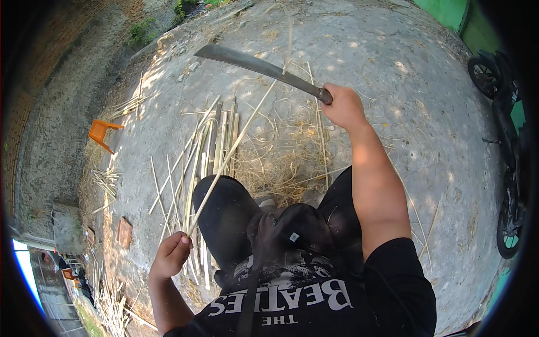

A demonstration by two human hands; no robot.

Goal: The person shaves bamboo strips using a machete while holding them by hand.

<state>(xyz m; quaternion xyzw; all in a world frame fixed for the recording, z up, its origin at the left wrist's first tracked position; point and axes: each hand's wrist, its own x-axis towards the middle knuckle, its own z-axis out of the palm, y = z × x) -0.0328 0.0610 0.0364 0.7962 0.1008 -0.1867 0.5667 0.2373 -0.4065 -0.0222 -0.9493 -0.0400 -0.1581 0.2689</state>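
My right hand is wrapped round the dark handle of a machete. Its long blade points to the far left, above the ground. Pinched in my left hand is the near end of a thin pale bamboo strip, beside my knee. The strip slants up and away to the right and meets the blade partway along. Past the blade, a faint, blurred length continues toward the far side. I cannot tell whether the edge is cutting into it.
Bamboo sticks lie in a bundle by my left knee. Curly shavings cover the concrete before me. An orange plastic stool and a brick are at left, near a rough wall. A motorcycle stands at right.
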